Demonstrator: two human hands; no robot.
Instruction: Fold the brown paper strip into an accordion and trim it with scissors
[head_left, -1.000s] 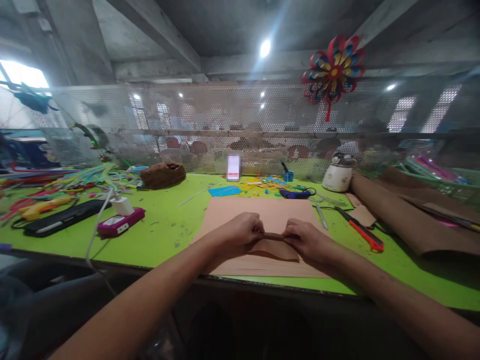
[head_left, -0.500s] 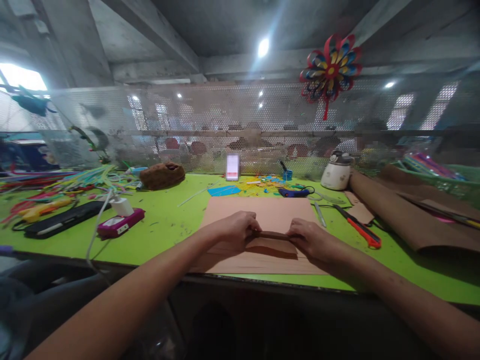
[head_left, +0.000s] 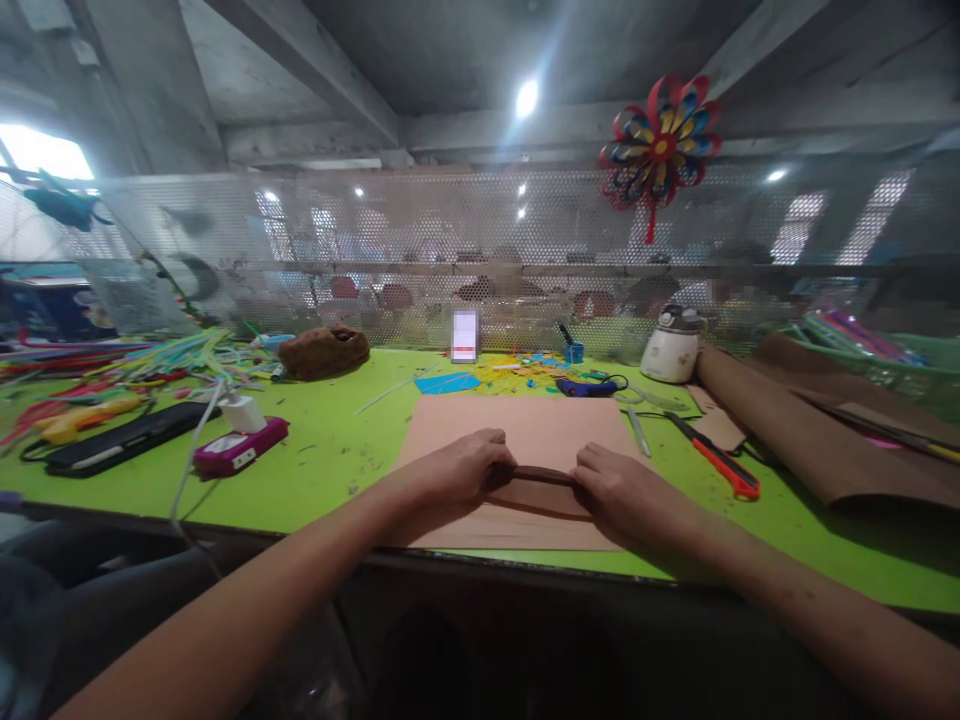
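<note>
Between my two hands runs a narrow dark brown strip (head_left: 544, 475), perhaps folded paper or card; its exact make I cannot tell. My left hand (head_left: 472, 468) pinches its left end, and my right hand (head_left: 609, 485) pinches the other. Beneath both hands lies a large light-brown board (head_left: 517, 420) on the green table (head_left: 322, 440), reaching close to the front edge. The fingertips partly cover the strip's ends.
To the right lie a red utility knife (head_left: 724, 462), a silver pen (head_left: 639, 432) and rolled brown paper (head_left: 795, 430). A blue glue gun (head_left: 589, 386) and a white kettle-like bottle (head_left: 670, 345) stand behind. At left are a purple power strip (head_left: 241, 448) and a black case (head_left: 135, 438).
The strip has come lower and closer to the board, and its shadow has narrowed. My right hand has shifted slightly down; both hands keep their hold.
</note>
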